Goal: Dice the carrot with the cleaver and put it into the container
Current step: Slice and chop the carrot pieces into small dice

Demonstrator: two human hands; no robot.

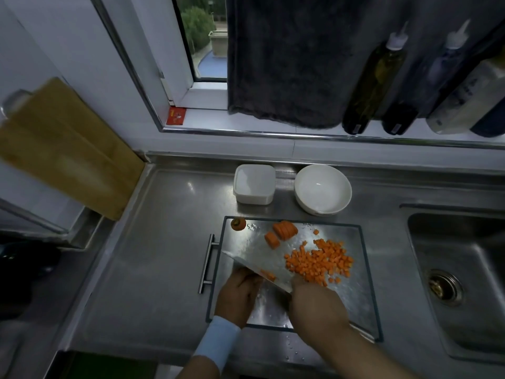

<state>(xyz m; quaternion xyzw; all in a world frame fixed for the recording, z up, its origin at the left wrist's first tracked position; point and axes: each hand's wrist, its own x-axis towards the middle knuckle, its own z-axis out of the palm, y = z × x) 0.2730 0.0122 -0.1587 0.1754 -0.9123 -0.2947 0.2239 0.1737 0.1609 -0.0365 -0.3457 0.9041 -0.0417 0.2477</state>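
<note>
Now carrot strips lie between both hands, under the cleaver.

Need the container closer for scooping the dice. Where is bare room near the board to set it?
Bare counter lies left of the cutting board, beyond its handle. A narrow strip runs between the board's far edge and the container and bowl. On the board, the diced carrot, slices and both hands crowd it; the near right corner is bare.
</note>
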